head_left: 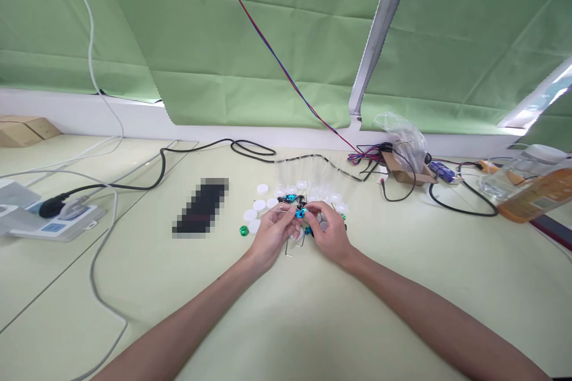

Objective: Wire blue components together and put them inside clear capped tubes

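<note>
i have the small blue part between my two hands, raised in front of the scattered bits near the middle of the counter. my left hand is closed on it from one side, thumb against fingers, and my right hand pinches at it from the other, so the two nearly meet around it. what the fingertips cover i cannot tell, nor whether the thin metal rod beside my left fingers is gripped or only lies behind them.

for something this tiny, i'd let one hand be the vice and the other do the fine moves, pressing lightly so it doesn't twist out of the pinch. keeping my wrists low would steady me, and any drop would be a short one. a piece that slips could roll in among the white lids or toward the green piece, and be fiddly to find. the bent metal key shows just below my left fingers; i should mind it with my knuckles. another blue piece sits just beyond my hands, easy to knock.
</note>
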Available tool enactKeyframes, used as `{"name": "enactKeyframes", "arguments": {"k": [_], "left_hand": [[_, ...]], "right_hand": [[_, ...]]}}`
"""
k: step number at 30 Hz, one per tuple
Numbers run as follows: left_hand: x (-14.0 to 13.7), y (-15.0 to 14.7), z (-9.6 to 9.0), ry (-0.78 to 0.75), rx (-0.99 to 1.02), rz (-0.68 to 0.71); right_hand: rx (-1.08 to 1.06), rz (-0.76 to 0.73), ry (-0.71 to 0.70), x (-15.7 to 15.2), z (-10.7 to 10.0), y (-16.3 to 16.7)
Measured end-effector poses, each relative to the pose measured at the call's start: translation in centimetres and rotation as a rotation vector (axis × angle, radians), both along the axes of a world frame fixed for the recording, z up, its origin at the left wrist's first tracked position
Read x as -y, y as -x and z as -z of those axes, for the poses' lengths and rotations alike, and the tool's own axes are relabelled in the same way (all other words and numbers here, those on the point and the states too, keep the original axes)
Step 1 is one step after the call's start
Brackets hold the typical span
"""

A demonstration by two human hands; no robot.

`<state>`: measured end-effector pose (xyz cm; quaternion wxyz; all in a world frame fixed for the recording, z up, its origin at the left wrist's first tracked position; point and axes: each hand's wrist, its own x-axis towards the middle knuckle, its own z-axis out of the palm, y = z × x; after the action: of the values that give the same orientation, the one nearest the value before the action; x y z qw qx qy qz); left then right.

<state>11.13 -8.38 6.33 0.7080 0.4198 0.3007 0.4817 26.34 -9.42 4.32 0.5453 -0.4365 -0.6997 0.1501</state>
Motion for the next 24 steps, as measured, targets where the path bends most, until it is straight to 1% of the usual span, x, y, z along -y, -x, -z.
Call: {"name": "enactKeyframes", "arguments": {"k": [4,12,20,24], "left_hand": [[-0.05,0.04,0.19,0.000,0.002,0.000],[0.03,-0.10,-0.18,0.003,0.012,-0.013],[0.00,-0.06,0.01,0.003,-0.002,-0.009],[0.07,-0.13,-0.24,0.020,0.019,-0.025]], "right_hand": [[-0.003,0.005,0.033,-0.11,0.02,-0.02],[0.035,0.001,-0.033,0.12,-0.18,-0.04],[-0.011,0.005,0.033,-0.11,0.09,-0.01],[0.018,0.021,0.005,0.07,-0.20,-0.02]]}}
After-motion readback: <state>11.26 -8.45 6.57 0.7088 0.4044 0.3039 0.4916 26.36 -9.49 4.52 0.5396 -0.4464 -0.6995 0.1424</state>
